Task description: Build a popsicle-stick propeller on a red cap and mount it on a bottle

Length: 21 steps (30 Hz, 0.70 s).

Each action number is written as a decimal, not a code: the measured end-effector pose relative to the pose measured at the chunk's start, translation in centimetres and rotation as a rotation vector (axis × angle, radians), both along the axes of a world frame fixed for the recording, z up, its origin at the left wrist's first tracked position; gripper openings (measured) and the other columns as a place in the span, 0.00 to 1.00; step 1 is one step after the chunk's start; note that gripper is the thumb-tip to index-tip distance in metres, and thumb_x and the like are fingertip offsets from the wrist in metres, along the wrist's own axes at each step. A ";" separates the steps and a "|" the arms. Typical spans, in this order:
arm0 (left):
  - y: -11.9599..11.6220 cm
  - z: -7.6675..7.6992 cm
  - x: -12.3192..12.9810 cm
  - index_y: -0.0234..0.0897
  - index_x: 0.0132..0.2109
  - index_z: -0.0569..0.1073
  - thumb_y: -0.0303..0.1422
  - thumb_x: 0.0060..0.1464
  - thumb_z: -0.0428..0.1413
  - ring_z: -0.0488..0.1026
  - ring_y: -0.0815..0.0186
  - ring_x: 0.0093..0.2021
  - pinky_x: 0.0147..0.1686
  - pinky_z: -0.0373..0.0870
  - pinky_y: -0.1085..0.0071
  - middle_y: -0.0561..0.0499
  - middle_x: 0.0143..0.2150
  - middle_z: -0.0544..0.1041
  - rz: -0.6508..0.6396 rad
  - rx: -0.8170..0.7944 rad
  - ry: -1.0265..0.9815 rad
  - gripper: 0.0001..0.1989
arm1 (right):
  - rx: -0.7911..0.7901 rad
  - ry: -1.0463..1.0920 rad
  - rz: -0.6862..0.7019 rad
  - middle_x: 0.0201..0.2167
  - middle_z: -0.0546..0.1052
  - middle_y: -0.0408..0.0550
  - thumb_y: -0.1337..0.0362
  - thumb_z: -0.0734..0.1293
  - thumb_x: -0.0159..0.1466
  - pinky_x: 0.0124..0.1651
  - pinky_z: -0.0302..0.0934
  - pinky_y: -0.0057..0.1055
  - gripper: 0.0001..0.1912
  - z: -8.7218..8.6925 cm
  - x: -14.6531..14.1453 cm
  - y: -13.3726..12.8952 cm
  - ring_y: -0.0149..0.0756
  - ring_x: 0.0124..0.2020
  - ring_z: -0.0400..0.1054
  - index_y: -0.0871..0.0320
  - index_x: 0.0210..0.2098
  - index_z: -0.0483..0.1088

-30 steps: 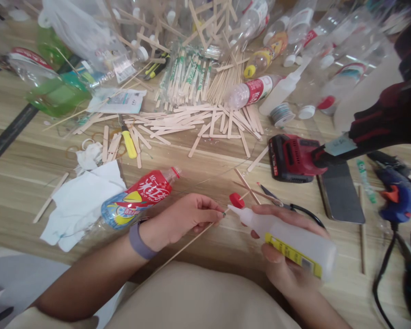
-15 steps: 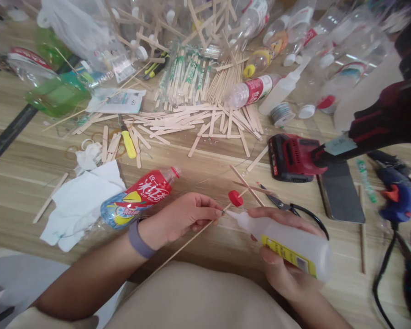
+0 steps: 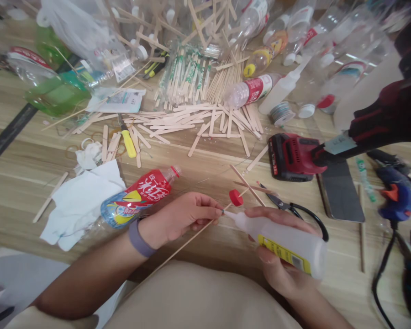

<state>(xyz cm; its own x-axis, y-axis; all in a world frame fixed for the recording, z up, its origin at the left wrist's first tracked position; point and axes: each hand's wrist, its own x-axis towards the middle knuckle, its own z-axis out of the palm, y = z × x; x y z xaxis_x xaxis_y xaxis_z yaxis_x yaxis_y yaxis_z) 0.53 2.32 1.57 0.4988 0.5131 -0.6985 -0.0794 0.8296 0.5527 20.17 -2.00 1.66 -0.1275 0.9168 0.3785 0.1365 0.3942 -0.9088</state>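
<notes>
My left hand (image 3: 195, 212) pinches a thin wooden skewer (image 3: 178, 251) near its upper end. A red bottle cap (image 3: 236, 197) sits on the skewer just beyond my fingertips, and the stick pokes out past it. My right hand (image 3: 277, 265) is wrapped round a white squeeze glue bottle (image 3: 294, 237) with a yellow label, tilted so that its nozzle points left. The nozzle tip is at the skewer beside my left fingertips; whether glue is coming out cannot be made out. Left of my hands lies an iced tea bottle (image 3: 137, 198) with a red and blue label.
Scissors (image 3: 281, 203), a phone (image 3: 342, 192) and a red-black power tool (image 3: 294, 157) lie to the right, with a blue glue gun (image 3: 397, 192) beyond. Craft sticks (image 3: 178, 121), a yellow screwdriver (image 3: 128, 142) and many plastic bottles fill the back. White paper (image 3: 82, 201) lies left.
The glue bottle and my right hand have shifted slightly left, nozzle still at the skewer. My left hand, the skewer and the cap have hardly moved.
</notes>
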 end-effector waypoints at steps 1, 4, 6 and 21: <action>0.0 0.0 0.0 0.33 0.32 0.74 0.29 0.46 0.61 0.55 0.79 0.18 0.18 0.45 0.77 0.58 0.21 0.71 0.001 0.001 0.002 0.05 | 0.000 -0.001 -0.001 0.41 0.79 0.53 0.57 0.72 0.61 0.37 0.71 0.37 0.19 0.0 0.0 0.0 0.44 0.40 0.75 0.53 0.49 0.67; 0.0 0.1 0.1 0.33 0.32 0.74 0.28 0.47 0.61 0.54 0.78 0.18 0.17 0.45 0.77 0.59 0.20 0.69 -0.003 0.009 0.011 0.04 | -0.001 0.001 -0.005 0.41 0.79 0.53 0.57 0.72 0.61 0.33 0.71 0.34 0.19 0.1 0.0 -0.1 0.43 0.39 0.76 0.53 0.49 0.67; 0.0 0.2 0.1 0.33 0.32 0.74 0.28 0.47 0.60 0.54 0.78 0.17 0.17 0.45 0.77 0.60 0.19 0.68 -0.009 0.016 0.017 0.04 | -0.012 -0.001 -0.007 0.40 0.79 0.53 0.57 0.72 0.61 0.29 0.70 0.31 0.18 0.1 0.0 -0.1 0.42 0.38 0.76 0.53 0.48 0.68; -0.3 -0.2 0.2 0.33 0.30 0.73 0.27 0.46 0.61 0.55 0.78 0.17 0.18 0.47 0.76 0.60 0.19 0.68 -0.011 0.068 0.021 0.03 | -0.033 -0.014 -0.020 0.40 0.79 0.52 0.54 0.71 0.61 0.33 0.70 0.33 0.20 -0.1 0.0 -0.1 0.42 0.39 0.76 0.53 0.49 0.67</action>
